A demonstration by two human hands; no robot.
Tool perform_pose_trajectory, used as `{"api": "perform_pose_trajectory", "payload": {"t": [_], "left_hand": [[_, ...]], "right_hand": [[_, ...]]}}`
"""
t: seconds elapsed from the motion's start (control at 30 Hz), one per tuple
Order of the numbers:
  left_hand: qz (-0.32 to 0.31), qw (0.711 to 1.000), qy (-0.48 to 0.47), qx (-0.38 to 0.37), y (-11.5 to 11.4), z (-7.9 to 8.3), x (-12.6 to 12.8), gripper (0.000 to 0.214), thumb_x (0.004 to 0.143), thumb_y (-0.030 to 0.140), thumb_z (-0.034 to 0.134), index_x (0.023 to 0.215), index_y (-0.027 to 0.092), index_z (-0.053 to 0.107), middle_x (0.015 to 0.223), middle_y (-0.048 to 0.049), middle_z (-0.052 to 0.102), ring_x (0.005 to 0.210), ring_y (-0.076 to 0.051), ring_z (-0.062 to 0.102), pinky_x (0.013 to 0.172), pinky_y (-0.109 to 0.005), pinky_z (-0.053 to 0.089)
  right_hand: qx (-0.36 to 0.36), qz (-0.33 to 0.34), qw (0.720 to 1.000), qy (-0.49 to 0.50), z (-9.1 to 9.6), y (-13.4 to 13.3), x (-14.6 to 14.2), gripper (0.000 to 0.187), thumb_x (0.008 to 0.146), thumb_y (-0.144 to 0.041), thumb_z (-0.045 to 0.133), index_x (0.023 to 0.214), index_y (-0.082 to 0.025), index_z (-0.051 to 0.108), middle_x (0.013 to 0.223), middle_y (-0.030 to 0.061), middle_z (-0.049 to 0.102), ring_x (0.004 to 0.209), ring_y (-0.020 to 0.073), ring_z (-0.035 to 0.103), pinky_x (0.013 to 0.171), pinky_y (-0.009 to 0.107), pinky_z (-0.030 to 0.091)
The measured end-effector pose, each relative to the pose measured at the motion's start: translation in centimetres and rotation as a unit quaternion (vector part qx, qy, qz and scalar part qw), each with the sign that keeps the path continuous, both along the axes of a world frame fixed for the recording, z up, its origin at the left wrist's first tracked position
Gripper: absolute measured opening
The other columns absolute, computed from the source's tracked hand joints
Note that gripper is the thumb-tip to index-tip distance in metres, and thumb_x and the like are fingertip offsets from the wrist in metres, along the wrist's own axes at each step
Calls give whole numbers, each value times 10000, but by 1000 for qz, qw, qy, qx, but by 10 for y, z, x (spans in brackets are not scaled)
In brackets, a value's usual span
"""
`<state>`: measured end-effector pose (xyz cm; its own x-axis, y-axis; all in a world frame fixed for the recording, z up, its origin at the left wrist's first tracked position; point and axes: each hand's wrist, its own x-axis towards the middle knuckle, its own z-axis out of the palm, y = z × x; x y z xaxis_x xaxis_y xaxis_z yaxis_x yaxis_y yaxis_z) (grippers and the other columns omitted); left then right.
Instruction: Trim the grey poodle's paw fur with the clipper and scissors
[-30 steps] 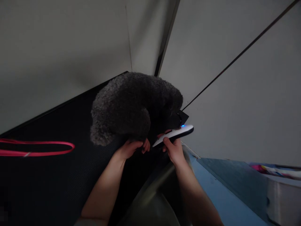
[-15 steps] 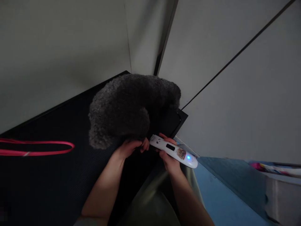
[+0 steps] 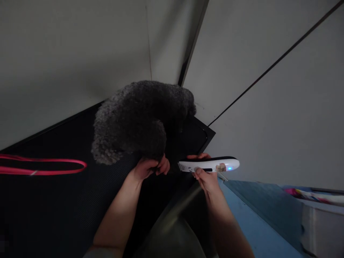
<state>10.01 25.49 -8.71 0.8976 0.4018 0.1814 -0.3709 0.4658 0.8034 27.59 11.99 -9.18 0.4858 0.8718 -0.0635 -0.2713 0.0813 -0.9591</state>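
A small dog with dark curly fur [image 3: 139, 120] stands on a black grooming table [image 3: 53, 200], its head turned away toward the far corner. My left hand [image 3: 149, 167] is closed around the dog's hind leg near the table's near edge. My right hand [image 3: 205, 175] grips a white clipper [image 3: 209, 165] with a blue light lit on it. The clipper lies level, its head pointing left toward the dog's leg, a short gap away from it.
A pink leash [image 3: 43, 166] lies looped on the table at the left. Pale walls meet in a corner behind the dog. A blue surface [image 3: 252, 229] and a metal post [image 3: 174, 215] sit at the lower right beside the table.
The clipper swung from pointing up-right near the dog's head, round to level with its head toward the leg. The dog shifted slightly left and turned its head away. My left hand kept its hold.
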Motion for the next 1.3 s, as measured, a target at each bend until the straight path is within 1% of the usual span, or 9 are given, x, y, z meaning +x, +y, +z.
{"api": "perform_pose_trajectory", "payload": {"t": [0.17,0.33,0.47,0.7,0.87,0.93,1.03,1.1,1.3], "left_hand": [[-3,1000,2,-6,0,1,0,223,748,359,515,624,191,438,441,22,383,529,-166,451,557,-315,318],[-6,1000,26,-12,0,1,-1,275,725,417,546,613,189,439,438,26,384,506,-160,444,539,-306,310],[-9,999,38,-23,2,2,-1,269,722,402,555,605,186,444,444,26,383,500,-153,432,540,-306,311],[-31,999,25,-14,5,-2,-2,255,746,386,529,610,189,440,450,29,386,478,-141,406,555,-318,325],[-17,999,45,8,6,-2,-3,252,740,390,533,618,186,449,466,21,408,523,-161,458,573,-322,329],[-10,999,46,14,6,-2,-3,253,746,392,527,621,186,447,465,21,403,533,-165,464,573,-323,329],[-2,999,38,1,3,-2,-1,251,744,390,528,624,188,440,464,29,386,504,-147,431,553,-314,323],[-3,1000,30,-8,1,-2,0,238,743,377,526,622,189,443,463,33,378,492,-140,417,547,-311,322],[8,1000,17,-24,-1,-1,2,220,731,363,530,612,195,453,447,33,372,483,-143,412,551,-314,329]], "right_hand": [[34,65,996,-42,4,2,-1,381,674,-347,752,940,-261,491,1044,57,685,924,227,652,756,394,519],[12,71,997,-36,11,9,0,380,676,-307,746,925,-249,466,1017,57,698,804,193,663,591,301,527],[-31,182,983,0,22,33,8,364,663,-235,739,926,-230,486,998,50,714,482,74,556,337,157,342],[-89,329,940,23,39,77,19,297,629,-177,705,875,-188,539,792,13,733,374,39,449,285,139,249],[-78,361,929,16,28,75,23,332,599,-205,741,877,-188,561,770,14,729,584,147,643,416,199,455],[-70,329,941,31,17,64,23,327,618,-255,738,887,-188,565,771,27,730,641,185,670,502,268,517],[-11,135,990,35,-1,40,17,324,693,-316,696,951,-220,526,828,28,731,660,185,673,555,303,533],[43,48,998,15,-8,22,9,331,721,-327,686,978,-244,493,899,30,724,763,197,677,631,334,545],[86,8,991,-106,0,-8,-15,289,764,-309,666,968,-259,467,992,35,689,907,206,650,771,398,534]]}}
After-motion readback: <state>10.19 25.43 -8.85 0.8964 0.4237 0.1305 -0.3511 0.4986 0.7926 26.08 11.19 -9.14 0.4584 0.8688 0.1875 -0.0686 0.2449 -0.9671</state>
